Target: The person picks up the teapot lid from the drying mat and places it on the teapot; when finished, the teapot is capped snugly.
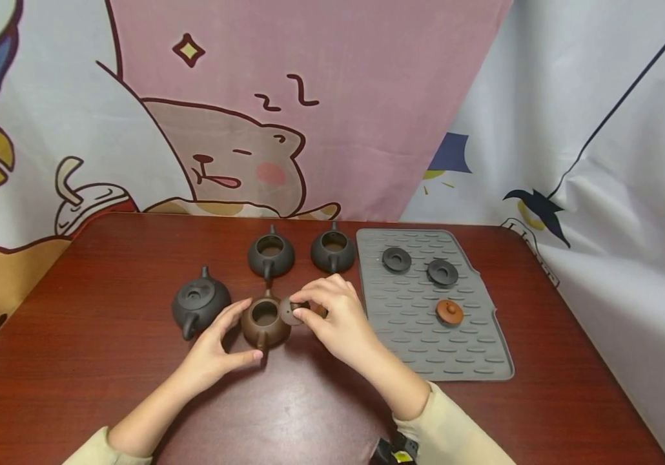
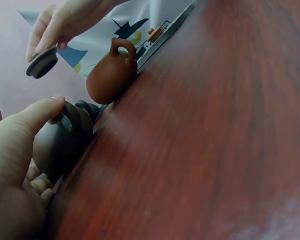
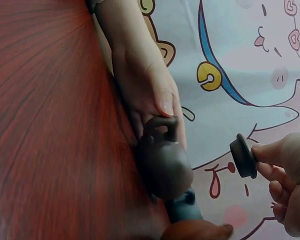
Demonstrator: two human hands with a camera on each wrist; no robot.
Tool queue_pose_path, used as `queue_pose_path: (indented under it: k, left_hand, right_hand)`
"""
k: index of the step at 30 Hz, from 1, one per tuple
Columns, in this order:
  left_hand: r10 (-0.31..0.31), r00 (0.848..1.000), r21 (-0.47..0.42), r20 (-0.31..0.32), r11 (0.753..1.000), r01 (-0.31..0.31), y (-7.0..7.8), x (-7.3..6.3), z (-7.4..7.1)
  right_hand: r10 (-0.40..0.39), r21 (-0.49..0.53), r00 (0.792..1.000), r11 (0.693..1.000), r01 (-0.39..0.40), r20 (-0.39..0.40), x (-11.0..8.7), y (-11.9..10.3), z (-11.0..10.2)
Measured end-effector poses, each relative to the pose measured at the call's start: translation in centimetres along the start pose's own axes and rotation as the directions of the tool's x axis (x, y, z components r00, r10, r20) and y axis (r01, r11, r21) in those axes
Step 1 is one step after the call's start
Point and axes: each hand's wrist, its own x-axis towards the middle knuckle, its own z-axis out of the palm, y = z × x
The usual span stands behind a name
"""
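A small brown teapot [image 1: 266, 334] stands uncovered on the table, its round opening facing up. My left hand [image 1: 216, 352] holds it from the left, fingers along the body and thumb at the handle [image 2: 76, 119]. Between thumb and fingers, my right hand [image 1: 338, 316] pinches the knob of a brown lid [image 1: 289, 312]. The lid is tilted, just right of the teapot's opening in the head view; both wrist views show it raised above the pot. An orange-brown teapot [image 2: 110, 77] stands beyond, mostly hidden behind my right hand in the head view.
One dark teapot [image 1: 201, 300] with its lid on stands at left. Two uncovered dark teapots, one [image 1: 271, 257] behind the brown pot and another [image 1: 332, 253] farther right, stand at the back. A grey mat [image 1: 408, 355] holds two dark lids [image 1: 396, 259] and an orange-brown lid [image 1: 450, 312].
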Motion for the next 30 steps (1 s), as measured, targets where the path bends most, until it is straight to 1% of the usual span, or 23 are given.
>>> queue_pose_path:
  k: [8,21,28,30]
  left_hand:
    - [-0.009,1.000,-0.011,0.009,1.000,0.009,0.1,0.0,0.0]
    - [-0.021,1.000,-0.009,0.008,1.000,0.021,0.1,-0.1,0.0]
    - [0.000,1.000,-0.013,0.006,1.000,0.000,0.1,-0.1,-0.1]
    - [-0.006,1.000,-0.012,0.008,1.000,0.006,0.1,-0.1,-0.1]
  right_hand:
    - [-0.002,-0.012,0.999,1.000,0.002,0.035,0.8,-0.2,1.8]
    - [0.037,-0.011,0.994,0.999,-0.036,0.099,1.7,0.0,3.9]
    - [0.063,-0.042,0.990,0.997,-0.058,0.122,2.0,0.1,4.8]
    - [0.068,-0.047,0.990,0.997,-0.062,0.128,2.0,0.2,5.0]
